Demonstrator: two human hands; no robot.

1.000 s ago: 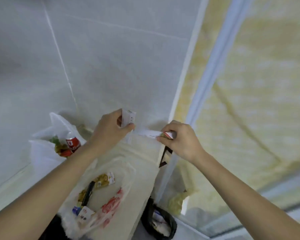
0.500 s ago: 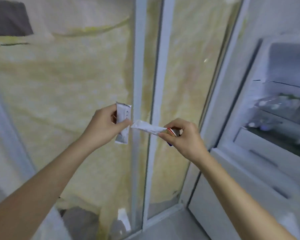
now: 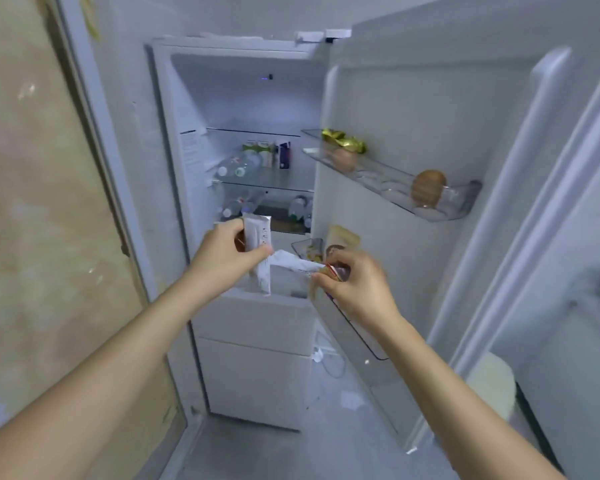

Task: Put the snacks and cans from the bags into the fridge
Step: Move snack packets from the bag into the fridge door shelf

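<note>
Right at my fingers: my left hand (image 3: 227, 255) is curled round an upright white snack packet (image 3: 258, 252), and my right hand (image 3: 355, 284) pinches the red-tipped end of a second white packet (image 3: 293, 264) lying flat between both hands. Just past my fingers is the open fridge (image 3: 243, 174), white drawers below, bottles (image 3: 238, 168) and cartons (image 3: 264, 152) on glass shelves further back. Off to the right of my right hand, the door (image 3: 413, 133) has a clear rack (image 3: 395, 183) with eggs and a gold wrapper (image 3: 343, 140). It's all kinda blurry.
</note>
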